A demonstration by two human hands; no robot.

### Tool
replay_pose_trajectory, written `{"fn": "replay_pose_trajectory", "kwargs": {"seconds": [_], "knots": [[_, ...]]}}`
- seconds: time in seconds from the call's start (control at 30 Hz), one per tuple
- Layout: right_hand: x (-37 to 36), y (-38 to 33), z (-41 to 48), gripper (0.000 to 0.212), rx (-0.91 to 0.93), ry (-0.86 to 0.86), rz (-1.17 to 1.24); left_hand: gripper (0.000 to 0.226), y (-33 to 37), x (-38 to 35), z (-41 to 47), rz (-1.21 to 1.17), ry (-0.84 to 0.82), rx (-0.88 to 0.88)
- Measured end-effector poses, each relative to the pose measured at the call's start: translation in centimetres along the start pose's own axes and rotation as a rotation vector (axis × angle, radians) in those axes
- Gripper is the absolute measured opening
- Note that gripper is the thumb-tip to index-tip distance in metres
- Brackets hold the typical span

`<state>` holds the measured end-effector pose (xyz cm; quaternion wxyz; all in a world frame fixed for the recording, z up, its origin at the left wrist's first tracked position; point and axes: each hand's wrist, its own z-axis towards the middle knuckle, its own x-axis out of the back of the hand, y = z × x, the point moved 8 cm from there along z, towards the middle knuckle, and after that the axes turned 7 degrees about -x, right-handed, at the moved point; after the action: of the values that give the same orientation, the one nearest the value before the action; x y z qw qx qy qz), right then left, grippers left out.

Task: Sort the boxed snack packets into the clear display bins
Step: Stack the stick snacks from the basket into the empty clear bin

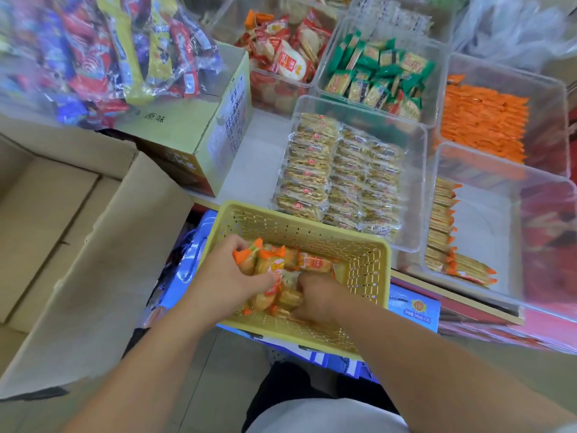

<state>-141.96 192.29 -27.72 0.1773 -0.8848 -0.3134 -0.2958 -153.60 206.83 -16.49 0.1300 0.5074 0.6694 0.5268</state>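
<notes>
A yellow perforated basket (365,264) sits in front of me on blue boxes and holds several orange-edged snack packets (312,260). My left hand (228,276) reaches into the basket's left side, and its curled fingers grip a bunch of these packets. On the right, my right hand (315,295) digs into the same pile with its fingers curled round packets. Ahead on the right, a clear bin (487,232) holds a row of the same orange-edged packets along its left wall.
Other clear bins hold pale cracker packs (337,173), green packets (377,73), orange packets (484,120) and red-white packets (281,54). An open cardboard box (93,245) stands at the left. A yellow carton (212,132) lies behind it under a bag of mixed sweets (118,48).
</notes>
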Motion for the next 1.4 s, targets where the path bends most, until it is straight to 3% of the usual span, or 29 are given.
{"fn": "replay_pose_trajectory", "kwargs": {"seconds": [0.1, 0.2, 0.3, 0.37, 0.47, 0.53, 0.63, 0.8, 0.97, 1.03, 1.13, 1.2, 1.3, 1.4], "knots": [[0.2, 0.0, -0.3, 0.07, -0.024, -0.041, 0.155, 0.061, -0.3, 0.2, -1.5, -0.277, 0.054, 0.063], [1.1, -0.1, -1.2, 0.07, -0.037, -0.057, 0.137, 0.068, -0.6, 0.0, -2.4, -0.525, 0.094, 0.094], [3.6, 0.2, -3.4, 0.054, -0.024, -0.003, 0.253, 0.039, -0.1, -1.0, -3.2, -0.73, 0.111, 0.108], [5.7, 1.2, -5.8, 0.042, -0.001, 0.025, 0.521, 0.017, -0.1, -2.0, -3.7, -0.849, 0.126, 0.148], [7.8, 3.8, -10.4, 0.05, 0.035, -0.024, 1.012, 0.017, 0.2, -4.1, -4.3, -0.927, 0.113, 0.192], [8.3, 5.5, -12.9, 0.043, 0.101, -0.104, 1.3, 0.016, 1.0, -5.8, -4.4, -0.925, 0.107, 0.183], [8.5, 7.8, -15.5, 0.036, 0.166, -0.159, 1.547, 0.019, 3.1, -9.2, -4.3, -0.845, 0.077, 0.134], [8.4, 11.2, -16.5, 0.044, 0.157, -0.17, 1.6, 0.031, 6.8, -16.0, -4.1, -0.679, 0.05, 0.116], [8.0, 16.7, -16.0, 0.072, 0.066, -0.119, 1.503, 0.043, 10.5, -20.2, -3.6, -0.587, 0.214, 0.091], [7.9, 18.8, -15.7, 0.066, 0.071, -0.11, 1.543, 0.062, 12.1, -21.8, -3.4, -0.55, 0.27, 0.072], [8.4, 21.6, -15.3, 0.056, 0.094, -0.092, 1.586, 0.071, 14.7, -24.4, -3.4, -0.52, 0.326, 0.038], [8.5, 22.9, -14.9, 0.06, 0.121, -0.144, 1.651, 0.084, 16.1, -26.4, -3.2, -0.573, 0.318, 0.031], [8.7, 24.5, -14.8, 0.041, 0.186, -0.209, 1.704, 0.116, 18.0, -28.9, -2.6, -0.556, 0.28, 0.008], [9.4, 25.7, -15.0, 0.033, 0.195, -0.21, 1.727, 0.124, 18.6, -31.0, -2.3, -0.599, 0.243, 0.051]]}}
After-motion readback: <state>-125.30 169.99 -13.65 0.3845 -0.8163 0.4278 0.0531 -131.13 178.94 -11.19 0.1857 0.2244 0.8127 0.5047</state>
